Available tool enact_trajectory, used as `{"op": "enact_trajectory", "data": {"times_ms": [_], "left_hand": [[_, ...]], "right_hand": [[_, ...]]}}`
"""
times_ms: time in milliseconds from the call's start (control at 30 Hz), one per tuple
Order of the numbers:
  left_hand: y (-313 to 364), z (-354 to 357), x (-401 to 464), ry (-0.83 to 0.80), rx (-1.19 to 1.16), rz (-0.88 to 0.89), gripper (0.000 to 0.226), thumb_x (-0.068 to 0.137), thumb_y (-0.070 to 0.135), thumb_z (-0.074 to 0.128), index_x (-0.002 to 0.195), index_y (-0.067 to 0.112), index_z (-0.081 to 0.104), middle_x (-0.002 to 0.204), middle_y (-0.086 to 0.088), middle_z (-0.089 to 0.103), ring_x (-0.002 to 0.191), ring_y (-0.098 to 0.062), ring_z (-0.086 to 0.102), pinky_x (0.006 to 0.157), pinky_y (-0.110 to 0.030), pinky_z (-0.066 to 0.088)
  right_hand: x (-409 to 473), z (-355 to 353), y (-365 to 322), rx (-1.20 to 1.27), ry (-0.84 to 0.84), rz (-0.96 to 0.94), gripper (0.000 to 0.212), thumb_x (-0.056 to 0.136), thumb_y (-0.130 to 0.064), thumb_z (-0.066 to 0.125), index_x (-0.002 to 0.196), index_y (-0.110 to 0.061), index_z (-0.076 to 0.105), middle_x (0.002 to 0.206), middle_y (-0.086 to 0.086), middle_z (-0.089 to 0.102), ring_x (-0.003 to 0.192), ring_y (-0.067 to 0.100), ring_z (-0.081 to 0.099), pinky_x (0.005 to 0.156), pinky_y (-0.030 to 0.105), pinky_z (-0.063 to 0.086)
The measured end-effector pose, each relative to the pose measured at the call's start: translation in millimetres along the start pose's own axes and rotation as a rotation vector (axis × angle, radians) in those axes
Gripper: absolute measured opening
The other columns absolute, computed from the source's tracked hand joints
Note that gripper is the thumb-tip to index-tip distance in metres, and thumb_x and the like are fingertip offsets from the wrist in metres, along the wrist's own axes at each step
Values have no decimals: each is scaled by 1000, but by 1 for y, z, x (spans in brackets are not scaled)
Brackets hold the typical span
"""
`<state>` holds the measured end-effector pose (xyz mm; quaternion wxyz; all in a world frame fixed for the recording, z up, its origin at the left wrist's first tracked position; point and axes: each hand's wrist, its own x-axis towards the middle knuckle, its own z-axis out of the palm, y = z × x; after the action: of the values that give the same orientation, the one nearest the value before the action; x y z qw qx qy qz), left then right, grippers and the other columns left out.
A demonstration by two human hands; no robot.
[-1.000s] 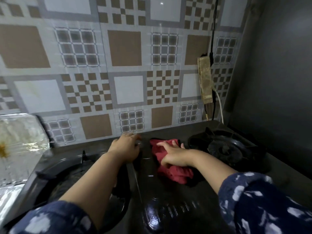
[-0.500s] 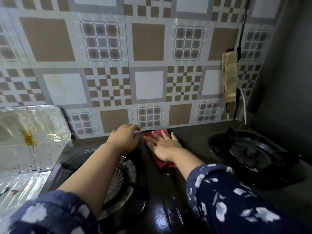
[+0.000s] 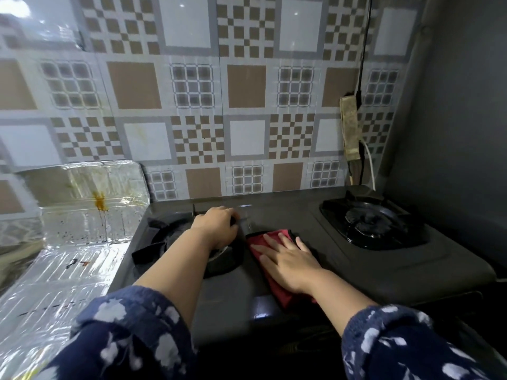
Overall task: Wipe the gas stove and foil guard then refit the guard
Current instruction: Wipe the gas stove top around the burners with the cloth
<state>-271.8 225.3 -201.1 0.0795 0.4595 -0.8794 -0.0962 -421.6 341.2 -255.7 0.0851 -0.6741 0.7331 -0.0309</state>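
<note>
**Red cloth flat on the middle strip, left hand steadying at the burner**

Red cloth [image 3: 277, 272] lies under my right hand [image 3: 290, 263], which is spread open and flat on it with the fingers pointing away from me. I press with the whole palm, not a pinch, because a flat hand keeps the most cloth against the dark top of the gas stove [image 3: 356, 272] and lets it slide without bunching. The cloth sits on the smooth strip between the two burners, so that is the part I judge to be in hand.

My left hand [image 3: 216, 229] rests just to the left of the cloth, curled loosely over the far edge of the left burner grate [image 3: 153, 242]. Whether it grips the grate or only leans there I cannot tell; the fingers are hidden on the far side. I think it is there to brace me and stop the stove shifting under the push.

Well out to the left of that hand, off the stove, the foil guard [image 3: 90, 204] stands against the tiled wall [image 3: 247, 86] with its lower panel lying on the worktop. It carries an orange drip and dark specks, so it looks unwiped and not yet refitted. The right burner [image 3: 370, 218], beyond my right hand, is untouched by either hand.
</note>
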Motion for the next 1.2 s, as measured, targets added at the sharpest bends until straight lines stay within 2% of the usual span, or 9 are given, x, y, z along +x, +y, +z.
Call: {"op": "enact_trajectory", "data": {"times_ms": [200, 367, 600, 800, 933, 1067, 1200], "left_hand": [[-13, -8, -27, -30, -32, -32, 34, 91, 26, 42, 121, 30, 57, 133, 4, 54, 120, -20, 51, 99, -39, 43], [-34, -10, -26, -30, -27, -47, 32, 92, 27, 44, 119, 32, 59, 134, 6, 53, 122, -21, 49, 100, -41, 42], [-70, -17, 13, 35, -49, -6, 31, 90, 22, 47, 117, 28, 61, 126, 2, 59, 116, -21, 54, 97, -40, 45], [-121, -29, 58, 64, -52, -9, 32, 91, 25, 45, 118, 29, 61, 132, 1, 56, 120, -22, 52, 101, -39, 43], [-159, -28, 85, 59, -30, -28, 31, 91, 27, 47, 118, 30, 61, 131, 2, 56, 119, -21, 53, 100, -40, 44], [-177, -26, 95, 65, -30, -36, 28, 92, 25, 46, 116, 29, 62, 131, -1, 58, 118, -23, 53, 97, -35, 45], [-183, -24, 88, 84, -37, -50, 30, 91, 27, 49, 119, 29, 59, 137, -1, 51, 122, -24, 50, 101, -38, 42]], "right_hand": [[9, -1, -7, 3, -15, 84, 47, 99, -52, 12, 146, -50, 11, 161, -10, -4, 148, 23, -9, 117, 51, -8], [36, -1, -18, 11, -6, 79, 46, 99, -46, 12, 146, -50, 10, 161, -11, -3, 148, 24, -9, 117, 53, -8], [98, -12, -12, 18, -36, 92, 47, 101, -38, 9, 147, -47, 10, 160, -13, -4, 148, 19, -9, 117, 50, -8], [163, -23, 1, 9, -46, 32, 44, 102, -42, 8, 144, -54, 5, 159, -17, -6, 147, 14, -10, 118, 47, -8], [204, -30, 1, -20, -51, 26, 45, 101, -44, 7, 145, -53, 4, 159, -16, -6, 147, 13, -10, 117, 47, -8], [217, -35, 3, -21, -98, 19, 46, 102, -46, 11, 147, -50, 6, 159, -15, -6, 147, 15, -14, 114, 50, -15], [213, -37, 17, -4, -170, 47, 53, 99, -51, 20, 148, -44, 0, 159, -8, -12, 144, 15, -23, 109, 53, -22]]}}
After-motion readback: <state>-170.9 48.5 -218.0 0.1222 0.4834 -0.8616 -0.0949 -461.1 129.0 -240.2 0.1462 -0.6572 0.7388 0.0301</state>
